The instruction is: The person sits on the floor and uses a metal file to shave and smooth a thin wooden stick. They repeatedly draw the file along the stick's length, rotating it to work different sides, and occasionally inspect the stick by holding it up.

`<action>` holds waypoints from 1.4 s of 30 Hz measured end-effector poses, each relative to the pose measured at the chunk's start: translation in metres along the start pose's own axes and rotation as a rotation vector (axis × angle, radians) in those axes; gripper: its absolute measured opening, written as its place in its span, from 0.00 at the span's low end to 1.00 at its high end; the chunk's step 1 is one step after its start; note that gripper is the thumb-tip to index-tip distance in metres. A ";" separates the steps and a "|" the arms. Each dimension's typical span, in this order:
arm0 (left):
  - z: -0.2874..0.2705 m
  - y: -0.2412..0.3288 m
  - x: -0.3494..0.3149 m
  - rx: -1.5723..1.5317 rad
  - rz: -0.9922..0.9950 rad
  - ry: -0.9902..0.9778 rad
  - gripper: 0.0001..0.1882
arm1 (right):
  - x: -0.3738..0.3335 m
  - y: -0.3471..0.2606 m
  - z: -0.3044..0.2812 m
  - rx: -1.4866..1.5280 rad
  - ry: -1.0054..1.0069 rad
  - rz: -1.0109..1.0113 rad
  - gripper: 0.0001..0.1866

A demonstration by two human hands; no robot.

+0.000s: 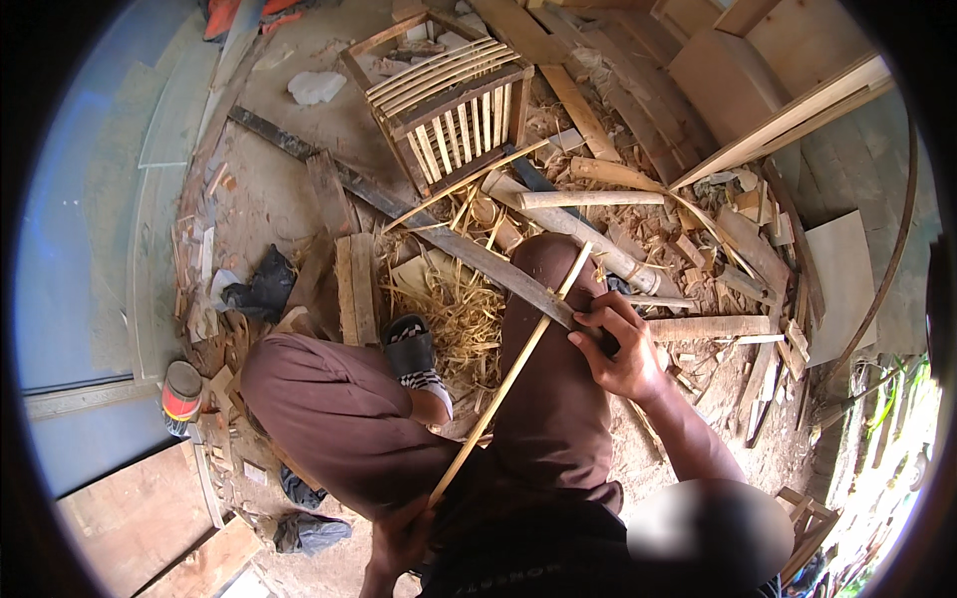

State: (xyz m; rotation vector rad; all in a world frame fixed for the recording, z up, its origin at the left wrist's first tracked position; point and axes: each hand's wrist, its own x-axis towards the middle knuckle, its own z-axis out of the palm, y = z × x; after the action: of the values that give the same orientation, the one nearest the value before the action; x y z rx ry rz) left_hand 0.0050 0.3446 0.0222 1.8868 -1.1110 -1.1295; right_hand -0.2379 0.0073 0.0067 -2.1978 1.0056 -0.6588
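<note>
A thin pale strip (508, 384), likely split bamboo, slants from my lap up across my right thigh. My left hand (401, 536), in shadow at the lower edge, is closed round its near end; part of the fingers is hidden. Across the strip, over my right knee, lies the end of a long dark flat bar (449, 242) that reaches away to the far left. My right hand (620, 349) pinches this bar's near end between curled fingers and thumb, just right of where the two cross. Whether the bar has a cutting edge I cannot tell.
Ahead stands a small slatted wooden frame (454, 110). Curly shavings (454, 319) heap beside my sandalled foot (409, 349). Bamboo poles (598, 239) and wood offcuts litter the right side. A tin (182, 392) stands left, near a dark cloth (264, 284). Boards (788, 120) lean at the far right.
</note>
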 end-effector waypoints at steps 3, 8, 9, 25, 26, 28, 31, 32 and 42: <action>-0.027 -0.011 -0.030 0.032 -0.128 -0.134 0.11 | 0.000 0.002 0.000 -0.018 0.034 0.018 0.12; -0.050 -0.025 -0.066 -0.289 -0.487 0.010 0.14 | 0.010 -0.002 0.004 -0.027 0.118 0.016 0.10; -0.050 -0.026 -0.066 -0.287 -0.447 0.011 0.13 | 0.007 -0.002 0.002 0.015 0.145 0.071 0.10; 0.074 0.051 0.131 -0.342 0.067 -0.093 0.15 | -0.013 -0.017 -0.007 -0.050 -0.075 -0.021 0.10; 0.072 0.053 0.130 -0.339 0.053 -0.099 0.14 | -0.013 -0.016 -0.007 -0.053 -0.079 -0.021 0.10; 0.067 0.056 0.128 -0.327 0.038 -0.097 0.14 | -0.013 -0.017 -0.007 -0.064 -0.081 -0.026 0.11; 0.062 0.056 0.119 -0.304 0.035 -0.085 0.14 | -0.013 -0.019 -0.003 -0.091 -0.077 -0.051 0.11; 0.058 0.056 0.117 -0.298 0.033 -0.091 0.14 | -0.013 -0.018 -0.002 -0.101 -0.077 -0.066 0.11; 0.026 0.042 0.080 -0.145 -0.037 -0.136 0.14 | -0.003 -0.018 0.003 -0.115 -0.092 -0.053 0.12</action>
State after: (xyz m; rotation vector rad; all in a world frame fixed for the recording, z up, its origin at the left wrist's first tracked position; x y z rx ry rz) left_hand -0.0117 0.2522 0.0198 1.7466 -1.0406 -1.3396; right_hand -0.2294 0.0201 0.0165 -2.3393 0.9628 -0.5294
